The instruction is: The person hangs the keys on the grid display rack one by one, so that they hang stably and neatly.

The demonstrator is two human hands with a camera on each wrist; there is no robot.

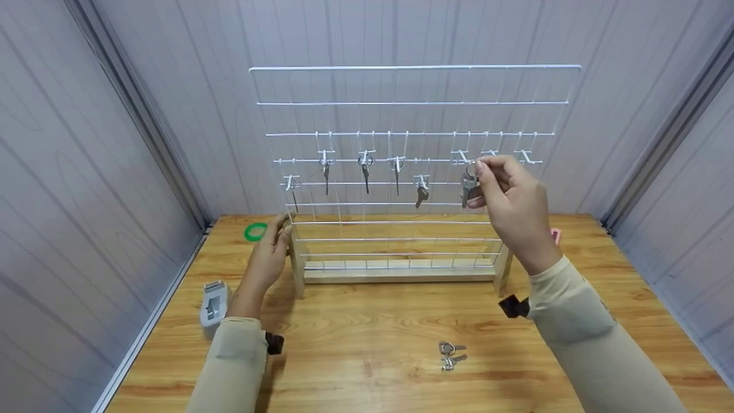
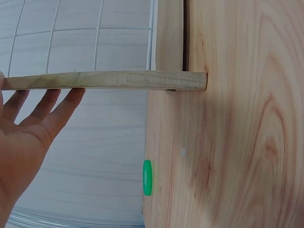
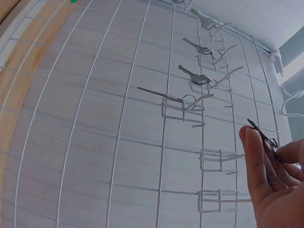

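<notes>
My right hand [image 1: 519,198] pinches a key [image 1: 468,182] by its ring, thumb against fingers, with the blade hanging down. It is in front of the right part of a white wire grid rack [image 1: 416,67], near some wire hooks [image 1: 460,155]. In the right wrist view the held key [image 3: 260,132] is apart from the hooks. More keys [image 1: 366,172] hang on hooks to the left. My left hand [image 1: 270,252] holds the rack's left wooden post [image 2: 128,80], fingers against its outer side; most of the thumb is hidden in the left wrist view.
Two loose keys [image 1: 453,361] with rings lie on the wooden table [image 1: 355,327] in front of the rack. A grey-white device [image 1: 214,308] stands at the left, and a green ring [image 1: 255,232] lies behind the left hand. A pink object [image 1: 555,236] is partly hidden by the right wrist.
</notes>
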